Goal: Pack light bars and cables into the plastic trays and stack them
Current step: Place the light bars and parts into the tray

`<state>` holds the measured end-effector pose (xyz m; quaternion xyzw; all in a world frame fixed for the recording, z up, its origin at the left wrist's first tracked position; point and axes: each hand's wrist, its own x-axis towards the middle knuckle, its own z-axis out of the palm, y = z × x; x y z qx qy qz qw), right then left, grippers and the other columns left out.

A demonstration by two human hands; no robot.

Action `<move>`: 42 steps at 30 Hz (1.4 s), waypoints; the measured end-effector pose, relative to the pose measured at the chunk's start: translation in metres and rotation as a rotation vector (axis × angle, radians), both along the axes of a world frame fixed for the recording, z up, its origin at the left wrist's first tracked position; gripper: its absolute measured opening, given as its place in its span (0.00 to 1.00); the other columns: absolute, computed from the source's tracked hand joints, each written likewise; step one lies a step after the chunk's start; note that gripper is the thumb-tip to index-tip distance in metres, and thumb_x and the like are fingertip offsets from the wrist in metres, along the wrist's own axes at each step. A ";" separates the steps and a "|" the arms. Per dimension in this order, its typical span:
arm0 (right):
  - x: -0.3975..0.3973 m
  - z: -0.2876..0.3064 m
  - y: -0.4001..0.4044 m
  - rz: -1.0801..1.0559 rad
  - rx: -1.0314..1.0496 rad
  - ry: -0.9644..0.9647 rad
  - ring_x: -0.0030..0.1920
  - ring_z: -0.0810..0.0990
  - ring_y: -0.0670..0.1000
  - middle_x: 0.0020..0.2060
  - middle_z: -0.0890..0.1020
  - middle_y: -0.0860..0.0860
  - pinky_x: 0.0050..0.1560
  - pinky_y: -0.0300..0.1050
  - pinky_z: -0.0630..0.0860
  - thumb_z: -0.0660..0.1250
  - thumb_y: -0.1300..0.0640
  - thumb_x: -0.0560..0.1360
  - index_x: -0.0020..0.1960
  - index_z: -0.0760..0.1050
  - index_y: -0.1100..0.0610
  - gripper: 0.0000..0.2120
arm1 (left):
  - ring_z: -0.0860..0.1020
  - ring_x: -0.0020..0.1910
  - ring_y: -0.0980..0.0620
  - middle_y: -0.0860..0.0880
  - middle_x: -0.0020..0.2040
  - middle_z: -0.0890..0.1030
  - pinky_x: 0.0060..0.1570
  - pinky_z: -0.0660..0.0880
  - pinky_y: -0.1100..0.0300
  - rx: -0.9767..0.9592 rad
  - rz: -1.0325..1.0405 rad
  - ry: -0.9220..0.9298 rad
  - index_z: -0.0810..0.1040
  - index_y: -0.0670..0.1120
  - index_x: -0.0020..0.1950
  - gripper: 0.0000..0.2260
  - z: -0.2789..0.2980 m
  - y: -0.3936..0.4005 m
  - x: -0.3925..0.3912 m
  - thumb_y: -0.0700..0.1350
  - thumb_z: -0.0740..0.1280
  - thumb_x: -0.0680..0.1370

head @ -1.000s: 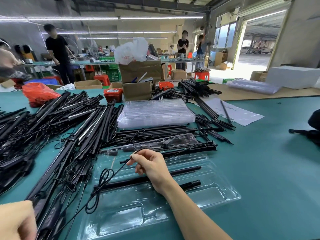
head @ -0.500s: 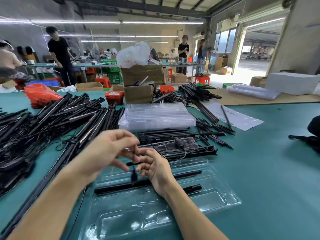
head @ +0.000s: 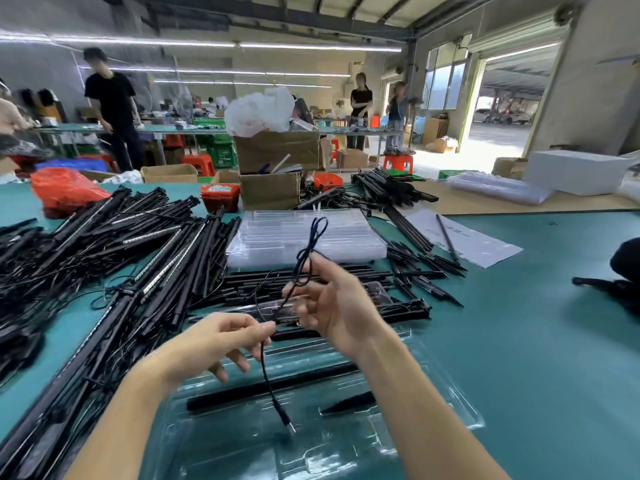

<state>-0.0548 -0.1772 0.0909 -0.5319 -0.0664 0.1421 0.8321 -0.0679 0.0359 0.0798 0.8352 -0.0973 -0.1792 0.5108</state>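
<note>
Left hand (head: 221,344) pinches thin black cable (head: 265,358) between thumb and forefinger; plug end dangles below over clear moulded plastic tray (head: 450,407); right hand (head: 332,303) grips cable's looped upper part, loop rising above fingers; black light bar (head: 270,386) lies in tray

Green table (head: 519,341). Left: big heap of black light bars (head: 114,258) tangled with cables. Centre: stack of clear trays (head: 304,237); nearer, open tray (head: 450,403) holding bars. Right: paper sheet (head: 485,244). Far edge: boxes (head: 270,192), red bag (head: 62,188).
</note>
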 end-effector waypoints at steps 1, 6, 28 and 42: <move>-0.001 0.009 -0.007 -0.001 -0.002 -0.021 0.30 0.72 0.48 0.36 0.82 0.52 0.30 0.37 0.67 0.62 0.47 0.81 0.47 0.73 0.55 0.12 | 0.81 0.41 0.53 0.49 0.46 0.85 0.34 0.75 0.61 0.008 -0.003 0.011 0.84 0.49 0.49 0.28 0.000 0.000 0.002 0.72 0.70 0.66; 0.000 0.045 -0.057 -0.035 -0.002 -0.120 0.25 0.65 0.47 0.26 0.68 0.47 0.25 0.38 0.66 0.61 0.49 0.79 0.48 0.73 0.57 0.10 | 0.78 0.43 0.51 0.48 0.49 0.83 0.42 0.74 0.58 0.220 0.314 -0.160 0.79 0.53 0.50 0.13 -0.032 -0.014 0.024 0.62 0.68 0.77; 0.039 -0.062 -0.143 -0.649 -1.200 0.055 0.48 0.79 0.53 0.44 0.79 0.47 0.50 0.49 0.73 0.69 0.45 0.74 0.56 0.74 0.50 0.14 | 0.64 0.66 0.48 0.53 0.55 0.66 0.65 0.64 0.47 0.830 0.089 -0.310 0.69 0.61 0.58 0.17 -0.034 -0.033 0.051 0.66 0.66 0.75; 0.031 -0.055 -0.155 -0.734 -0.495 -0.143 0.31 0.78 0.47 0.29 0.81 0.49 0.34 0.42 0.74 0.75 0.58 0.74 0.43 0.84 0.53 0.02 | 0.52 0.60 0.61 0.61 0.61 0.59 0.64 0.55 0.54 0.497 0.263 -0.646 0.68 0.68 0.60 0.22 -0.079 -0.023 0.046 0.66 0.71 0.70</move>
